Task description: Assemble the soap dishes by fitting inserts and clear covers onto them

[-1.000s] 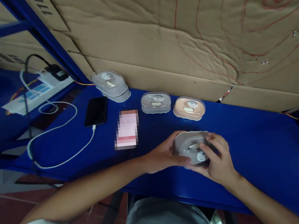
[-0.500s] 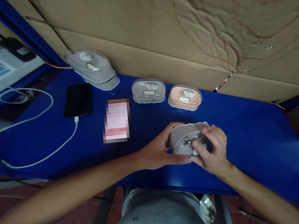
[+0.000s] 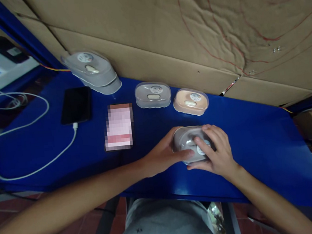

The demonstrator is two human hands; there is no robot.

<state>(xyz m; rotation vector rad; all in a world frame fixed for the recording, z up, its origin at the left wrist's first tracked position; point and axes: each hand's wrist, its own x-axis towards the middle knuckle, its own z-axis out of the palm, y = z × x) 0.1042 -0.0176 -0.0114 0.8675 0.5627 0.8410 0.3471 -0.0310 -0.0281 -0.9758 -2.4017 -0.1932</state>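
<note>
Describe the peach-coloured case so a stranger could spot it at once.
On the blue table, three lidded oval cases line the cardboard wall. The peach case is the rightmost, just beyond both hands. Its neighbours are grey; only it is peach under its clear lid.

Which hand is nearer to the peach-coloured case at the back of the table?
Right. The right hand lies just in front of the peach-coloured case, its fingers over the grey case; the left hand grips that grey case's left side, farther away.
</note>
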